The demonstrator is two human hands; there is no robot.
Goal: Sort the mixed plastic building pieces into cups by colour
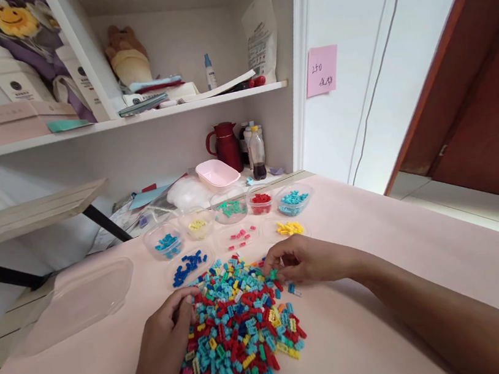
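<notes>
A heap of small building bricks (pixel 233 332) in red, light blue, yellow, green and other colours lies on the pink table cover. At its far right edge my right hand (pixel 297 259) is closed, a green brick (pixel 273 274) at its fingertips. My left hand (pixel 169 325) rests against the heap's left side with fingers curled and thumb against them; whatever they hold is hidden. Beyond the heap, clear tubs hold blue bricks (pixel 167 242), pale yellow bricks (pixel 196 225), green bricks (pixel 229 208), red bricks (pixel 261 202) and light blue bricks (pixel 294 199).
Shallow clear trays hold dark blue bricks (pixel 189 268), pink bricks (pixel 240 236) and yellow bricks (pixel 289 228). A large clear lid (pixel 84 300) lies at left. Behind stand a pink basin (pixel 217 173), a red jug (pixel 228 146) and a bottle (pixel 257 153), under a shelf (pixel 200 102).
</notes>
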